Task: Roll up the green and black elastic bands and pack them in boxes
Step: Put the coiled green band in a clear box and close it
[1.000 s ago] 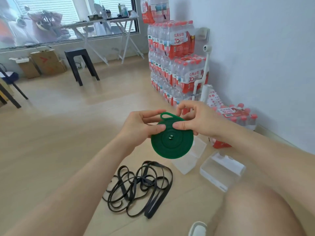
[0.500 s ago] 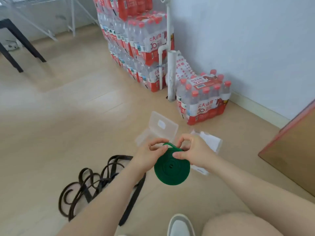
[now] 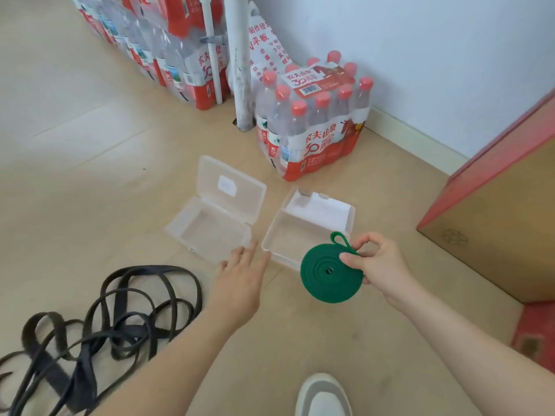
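The green band (image 3: 326,276) is wound into a flat disc with a small loop sticking out at its top. My right hand (image 3: 378,265) pinches its right edge and holds it above the floor, just in front of the right clear plastic box (image 3: 312,226). My left hand (image 3: 240,280) is open with straight fingers, its tips close to the near-left corner of that box. A second clear box (image 3: 210,226) lies open to the left, lid up. The black band (image 3: 99,322) lies loose and tangled on the floor at the lower left.
A shrink-wrapped pack of water bottles (image 3: 312,121) stands behind the boxes, with taller stacked packs (image 3: 168,49) and a white pipe (image 3: 240,64) by the wall. A large cardboard box with red edges (image 3: 498,223) is at the right. A shoe (image 3: 324,394) shows at the bottom.
My left hand has let go of the green roll and stretched out toward the right box. The right hand alone now holds the roll. The view has tilted further down.
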A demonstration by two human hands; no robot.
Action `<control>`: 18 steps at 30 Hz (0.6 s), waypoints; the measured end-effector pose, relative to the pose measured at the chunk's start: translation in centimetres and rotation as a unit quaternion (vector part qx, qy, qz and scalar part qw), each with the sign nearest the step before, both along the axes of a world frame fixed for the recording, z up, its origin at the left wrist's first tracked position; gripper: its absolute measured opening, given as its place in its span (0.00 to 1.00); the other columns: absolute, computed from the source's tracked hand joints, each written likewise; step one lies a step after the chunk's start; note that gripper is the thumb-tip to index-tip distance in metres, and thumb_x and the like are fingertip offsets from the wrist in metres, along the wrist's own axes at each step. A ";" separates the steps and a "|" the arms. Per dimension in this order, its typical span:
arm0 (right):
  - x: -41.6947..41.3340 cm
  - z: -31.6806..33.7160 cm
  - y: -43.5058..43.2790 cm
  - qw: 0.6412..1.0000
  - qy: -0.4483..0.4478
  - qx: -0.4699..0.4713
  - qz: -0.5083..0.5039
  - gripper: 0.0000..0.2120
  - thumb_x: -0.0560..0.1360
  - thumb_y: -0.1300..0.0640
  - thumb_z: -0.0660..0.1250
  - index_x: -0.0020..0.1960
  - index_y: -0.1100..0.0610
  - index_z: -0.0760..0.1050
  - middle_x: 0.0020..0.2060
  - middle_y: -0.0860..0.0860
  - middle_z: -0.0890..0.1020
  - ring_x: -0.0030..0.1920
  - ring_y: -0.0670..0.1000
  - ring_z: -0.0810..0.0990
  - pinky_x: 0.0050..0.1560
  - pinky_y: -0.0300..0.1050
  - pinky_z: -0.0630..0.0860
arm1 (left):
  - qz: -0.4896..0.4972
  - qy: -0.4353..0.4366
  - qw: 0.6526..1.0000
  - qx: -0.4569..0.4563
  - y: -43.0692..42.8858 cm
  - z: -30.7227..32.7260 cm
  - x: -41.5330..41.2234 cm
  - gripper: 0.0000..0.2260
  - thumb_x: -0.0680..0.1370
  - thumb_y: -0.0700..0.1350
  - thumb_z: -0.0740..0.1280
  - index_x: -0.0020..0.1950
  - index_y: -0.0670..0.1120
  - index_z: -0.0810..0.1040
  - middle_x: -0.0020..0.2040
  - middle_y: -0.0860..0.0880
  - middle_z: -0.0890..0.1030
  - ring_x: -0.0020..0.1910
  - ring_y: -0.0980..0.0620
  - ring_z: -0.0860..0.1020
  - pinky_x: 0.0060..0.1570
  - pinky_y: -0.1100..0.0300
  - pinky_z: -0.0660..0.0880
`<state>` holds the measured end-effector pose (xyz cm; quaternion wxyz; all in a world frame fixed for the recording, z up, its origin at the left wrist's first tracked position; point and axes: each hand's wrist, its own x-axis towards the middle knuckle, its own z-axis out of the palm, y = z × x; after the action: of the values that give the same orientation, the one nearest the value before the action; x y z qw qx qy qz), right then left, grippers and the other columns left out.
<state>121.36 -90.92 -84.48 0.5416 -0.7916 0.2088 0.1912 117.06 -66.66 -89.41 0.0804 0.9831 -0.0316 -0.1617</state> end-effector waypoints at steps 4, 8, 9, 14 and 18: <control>1.1 -1.2 -1.0 0.996 -0.026 0.007 -0.082 0.13 0.71 0.63 0.74 0.40 0.53 0.71 0.39 0.59 0.84 0.35 0.54 0.79 0.30 0.43 0.69 | 0.000 0.061 0.998 -0.028 -2.9 -1.4 3.2 0.30 0.74 0.36 0.56 0.76 0.52 0.56 0.78 0.43 0.47 0.73 0.37 0.53 0.67 0.46 0.62; 0.8 -2.2 -3.0 0.991 -0.031 -0.001 -0.134 0.13 0.71 0.63 0.75 0.40 0.53 0.71 0.38 0.58 0.84 0.36 0.55 0.79 0.31 0.44 0.70 | -0.028 0.057 0.998 -0.002 -4.0 -1.3 3.2 0.18 0.72 0.38 0.58 0.59 0.46 0.78 0.67 0.46 0.67 0.63 0.43 0.69 0.55 0.53 0.72; 0.5 -2.4 -3.5 0.990 -0.028 -0.003 -0.139 0.13 0.70 0.63 0.75 0.40 0.53 0.71 0.37 0.58 0.83 0.36 0.55 0.79 0.30 0.44 0.69 | -0.058 0.074 0.995 -0.017 -4.3 -1.0 2.2 0.17 0.72 0.38 0.59 0.56 0.47 0.80 0.61 0.48 0.72 0.59 0.45 0.72 0.52 0.53 0.74; -1.4 -3.6 -4.1 0.989 0.005 0.001 -0.145 0.12 0.70 0.62 0.75 0.40 0.53 0.72 0.37 0.58 0.82 0.35 0.54 0.77 0.29 0.44 0.69 | 0.202 0.059 0.953 -0.219 -4.6 0.0 -0.7 0.06 0.75 0.45 0.62 0.44 0.46 0.78 0.41 0.53 0.80 0.42 0.50 0.78 0.46 0.52 0.77; -2.5 -4.4 -3.7 0.989 0.017 0.007 -0.144 0.11 0.70 0.62 0.75 0.41 0.54 0.72 0.40 0.62 0.83 0.35 0.55 0.77 0.30 0.45 0.69 | 0.485 0.258 0.708 -0.443 -5.5 -1.0 0.4 0.16 0.74 0.57 0.69 0.52 0.45 0.77 0.46 0.50 0.79 0.42 0.51 0.77 0.38 0.58 0.77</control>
<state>118.87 -94.64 -88.84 0.5653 -0.7461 0.3285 0.1263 117.48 -72.13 -90.43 0.5788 0.6342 0.4040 -0.3156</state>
